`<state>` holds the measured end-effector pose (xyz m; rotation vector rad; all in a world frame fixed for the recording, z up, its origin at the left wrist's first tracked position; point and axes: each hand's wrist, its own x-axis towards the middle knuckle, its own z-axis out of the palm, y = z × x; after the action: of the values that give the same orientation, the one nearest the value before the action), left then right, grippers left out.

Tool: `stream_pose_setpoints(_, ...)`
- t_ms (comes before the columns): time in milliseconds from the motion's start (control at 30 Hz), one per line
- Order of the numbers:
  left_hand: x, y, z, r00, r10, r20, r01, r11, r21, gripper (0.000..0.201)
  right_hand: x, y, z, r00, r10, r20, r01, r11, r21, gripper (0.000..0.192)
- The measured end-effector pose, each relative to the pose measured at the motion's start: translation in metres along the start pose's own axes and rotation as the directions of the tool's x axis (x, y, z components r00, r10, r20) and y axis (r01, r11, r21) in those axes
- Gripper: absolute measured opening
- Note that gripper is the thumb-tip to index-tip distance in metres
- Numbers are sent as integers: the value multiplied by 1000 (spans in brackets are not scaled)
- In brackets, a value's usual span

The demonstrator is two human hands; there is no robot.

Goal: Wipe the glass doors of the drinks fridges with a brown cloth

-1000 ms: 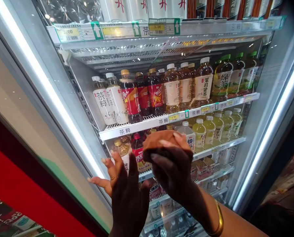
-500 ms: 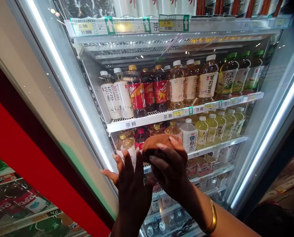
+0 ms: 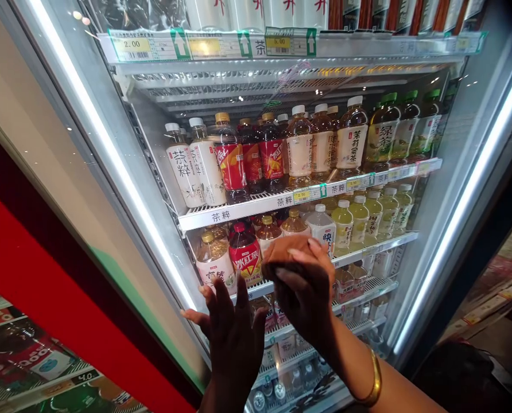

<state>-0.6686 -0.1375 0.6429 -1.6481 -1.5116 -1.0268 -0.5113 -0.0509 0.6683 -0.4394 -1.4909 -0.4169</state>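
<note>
In the middle of the head view my right hand (image 3: 305, 281), a gold bangle (image 3: 373, 378) on its wrist, is closed around a bunched brown cloth (image 3: 284, 249). My left hand (image 3: 234, 332) is raised beside it with fingers spread and nothing in them. Both hands are in front of a lit drinks fridge; reflections suggest a glass pane, but whether either hand touches it I cannot tell. Just beyond the left fingertips stand a peach-labelled bottle (image 3: 215, 264) and a red-labelled tea bottle (image 3: 244, 255). The cloth partly covers the bottles behind it.
Bottles fill several fridge shelves (image 3: 239, 209), with price tags (image 3: 133, 47) on the upper rail. Bright light strips (image 3: 105, 143) run down both sides. A red frame (image 3: 45, 281) stands at the left, with another drinks shelf (image 3: 36, 390) beyond it.
My right hand and the cloth have shifted slightly right, away from my left hand, uncovering the red-labelled bottle. The left hand stays spread. The whole view has shifted a little.
</note>
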Motion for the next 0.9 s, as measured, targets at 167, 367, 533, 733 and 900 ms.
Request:
stream_pose_setpoints(167,-7,3,4,999,-42,13,42,998,-35,85,-38,7,-10,981,-147,126,138,987,82,27)
stream_pose_setpoints(367,0,10,5,999,-27,31,28,999,-40,84,-10,13,-14,999,0,44,0,1000,0,29)
stream_pose_setpoints(533,-2,15,10,998,-63,13,63,998,-27,83,-18,1,-10,992,-73,103,66,995,72,27)
stream_pose_setpoints(733,1,21,17,999,-40,-24,40,999,-1,83,-35,35,-25,995,-73,71,70,997,41,25)
stream_pose_setpoints(900,13,41,26,1000,-9,-19,9,999,-35,82,-1,35,-22,1000,-17,18,17,1000,-12,30)
